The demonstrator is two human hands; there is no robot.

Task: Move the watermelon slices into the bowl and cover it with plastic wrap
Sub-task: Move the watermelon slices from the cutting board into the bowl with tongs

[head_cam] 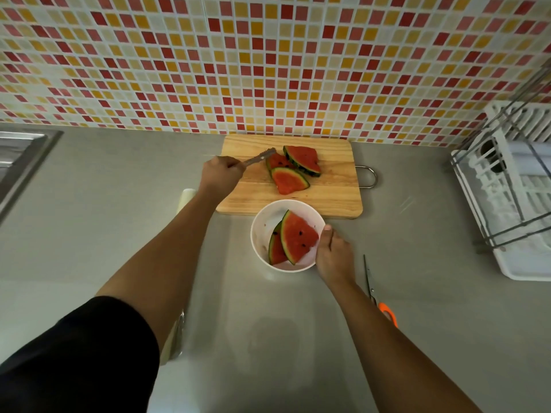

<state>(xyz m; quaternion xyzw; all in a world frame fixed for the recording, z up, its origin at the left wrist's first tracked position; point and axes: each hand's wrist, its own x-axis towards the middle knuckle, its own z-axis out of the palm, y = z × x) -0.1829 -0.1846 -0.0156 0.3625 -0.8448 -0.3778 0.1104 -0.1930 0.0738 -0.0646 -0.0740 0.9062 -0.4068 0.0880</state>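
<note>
A white bowl (262, 222) stands on the grey counter just in front of a wooden cutting board (328, 198). Two watermelon slices (298, 236) lie inside the bowl. Three more watermelon slices (289, 180) rest on the board, overlapping near its middle. My left hand (222, 172) is over the board's left part, closed around a knife (259, 158) whose blade points at the slices. My right hand (334, 254) grips the bowl's right rim, thumb on the edge. A white roll of plastic wrap (186, 196) lies partly hidden under my left forearm.
Orange-handled scissors (378, 293) lie on the counter right of my right arm. A white dish rack (512, 189) stands at the right edge. A steel sink (21, 162) sits at the far left. A tiled wall rises behind the board.
</note>
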